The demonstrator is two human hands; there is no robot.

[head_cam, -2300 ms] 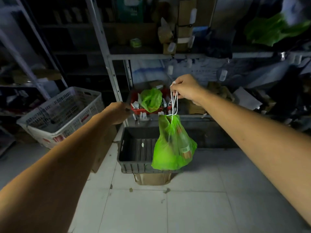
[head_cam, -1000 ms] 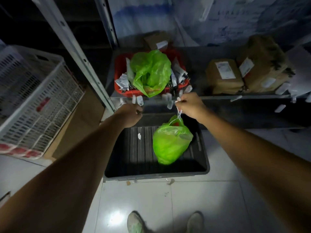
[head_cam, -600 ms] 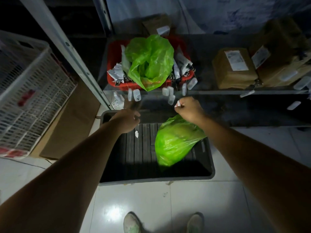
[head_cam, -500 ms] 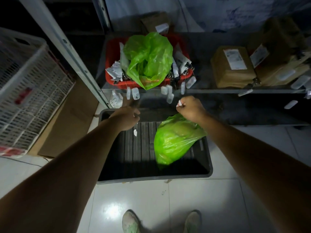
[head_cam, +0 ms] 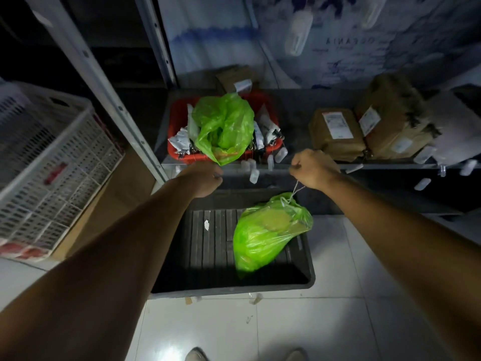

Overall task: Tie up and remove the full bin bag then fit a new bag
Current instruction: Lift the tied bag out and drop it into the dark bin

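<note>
A full bright green bin bag (head_cam: 263, 235), drawn shut by a white drawstring (head_cam: 295, 190), hangs over the right half of a dark grey plastic crate (head_cam: 234, 289) on the floor. My right hand (head_cam: 313, 169) is closed on the drawstring just above the bag. My left hand (head_cam: 204, 182) is a fist over the crate's far edge; what it holds, if anything, is hidden. A second, loose green bag (head_cam: 225, 126) lies crumpled in a red basket (head_cam: 175, 149) on the low shelf beyond.
A white lattice basket (head_cam: 49, 168) stands at the left beside a grey metal shelf upright (head_cam: 104, 89). Brown wrapped parcels (head_cam: 364, 131) sit on the shelf at the right. Small white tags hang off the shelf edge. Pale floor tiles (head_cam: 286, 327) lie below, with my shoes at the bottom edge.
My right hand moved right and slightly up, carrying the tied green bag toward the crate's right side. My left hand stayed near the crate's far edge.
</note>
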